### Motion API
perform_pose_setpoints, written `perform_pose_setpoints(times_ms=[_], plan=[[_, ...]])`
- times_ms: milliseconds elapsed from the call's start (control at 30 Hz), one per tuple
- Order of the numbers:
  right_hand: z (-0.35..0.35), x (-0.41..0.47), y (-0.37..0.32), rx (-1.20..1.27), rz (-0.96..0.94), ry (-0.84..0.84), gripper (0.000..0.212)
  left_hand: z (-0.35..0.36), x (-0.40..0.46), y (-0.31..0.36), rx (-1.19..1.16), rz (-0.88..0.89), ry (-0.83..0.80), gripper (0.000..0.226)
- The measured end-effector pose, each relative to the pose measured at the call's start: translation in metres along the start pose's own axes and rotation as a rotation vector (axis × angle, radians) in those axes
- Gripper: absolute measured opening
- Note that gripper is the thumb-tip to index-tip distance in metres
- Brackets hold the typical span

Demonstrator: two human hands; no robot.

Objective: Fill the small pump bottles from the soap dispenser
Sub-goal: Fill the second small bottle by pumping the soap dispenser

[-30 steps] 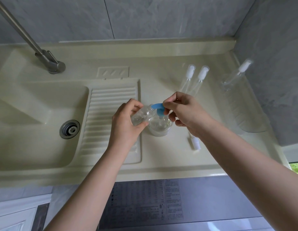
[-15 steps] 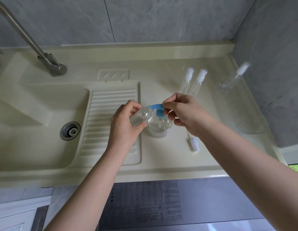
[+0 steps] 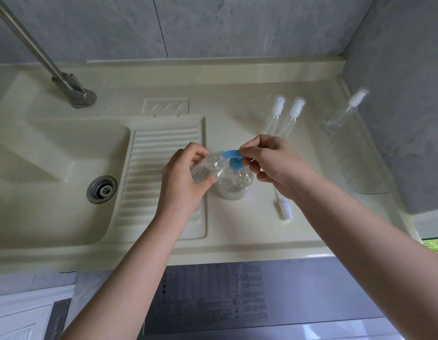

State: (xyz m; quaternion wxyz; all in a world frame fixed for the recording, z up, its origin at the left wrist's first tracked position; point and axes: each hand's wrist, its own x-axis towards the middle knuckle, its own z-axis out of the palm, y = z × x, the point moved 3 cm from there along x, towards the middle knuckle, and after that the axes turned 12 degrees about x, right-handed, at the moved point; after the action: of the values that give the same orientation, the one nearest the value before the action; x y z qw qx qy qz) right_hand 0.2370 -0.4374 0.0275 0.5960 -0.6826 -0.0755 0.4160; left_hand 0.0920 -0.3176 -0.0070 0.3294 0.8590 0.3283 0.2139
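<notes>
Small pump bottle (image 3: 205, 168): clear, uncapped, grasped in left hand (image 3: 186, 179), long axis tilted, mouth toward 2 o'clock, meeting the blue spout.
Soap dispenser (image 3: 233, 185): upright at counter centre, spout toward 9 o'clock.
Right hand (image 3: 274, 165): fingertips curled onto blue pump head (image 3: 233, 158), nearer for pressing.

2 bare forearms, left hand (image 3: 182, 177) and right hand (image 3: 274, 165), no sleeves visible.
</notes>
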Motion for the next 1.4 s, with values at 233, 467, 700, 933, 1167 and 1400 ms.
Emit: perform_pose_setpoints(times_ms=[233, 467, 700, 933, 1167, 1400], plan=[[0.0024, 0.0012, 0.0058, -0.039, -0.022, 0.001, 0.006, 0.0025, -0.0001, -0.0025, 0.012, -0.003, -0.01, 0.045], [-0.0008, 0.0001, 0.0018, -0.061, -0.04, 0.022, 0.005, 0.0011, -0.0004, -0.0027, 0.009, -0.01, 0.002, 0.044], [0.001, 0.0006, 0.0036, -0.055, -0.044, 0.023, 0.011, 0.0026, -0.0015, -0.0034, 0.013, -0.011, -0.01, 0.043], [0.0002, 0.0008, 0.0041, -0.077, -0.05, 0.017, 0.011, 0.0026, -0.0019, -0.0023, 0.014, -0.02, -0.003, 0.045], [0.0009, 0.0005, -0.0011, -0.101, -0.076, 0.027, 0.008, 0.0024, -0.002, -0.0055, 0.008, -0.022, 0.01, 0.044], [0.002, 0.0, 0.0032, -0.106, -0.064, 0.011, 0.006, 0.0031, -0.0022, -0.0049, 0.0, -0.002, 0.005, 0.043]])
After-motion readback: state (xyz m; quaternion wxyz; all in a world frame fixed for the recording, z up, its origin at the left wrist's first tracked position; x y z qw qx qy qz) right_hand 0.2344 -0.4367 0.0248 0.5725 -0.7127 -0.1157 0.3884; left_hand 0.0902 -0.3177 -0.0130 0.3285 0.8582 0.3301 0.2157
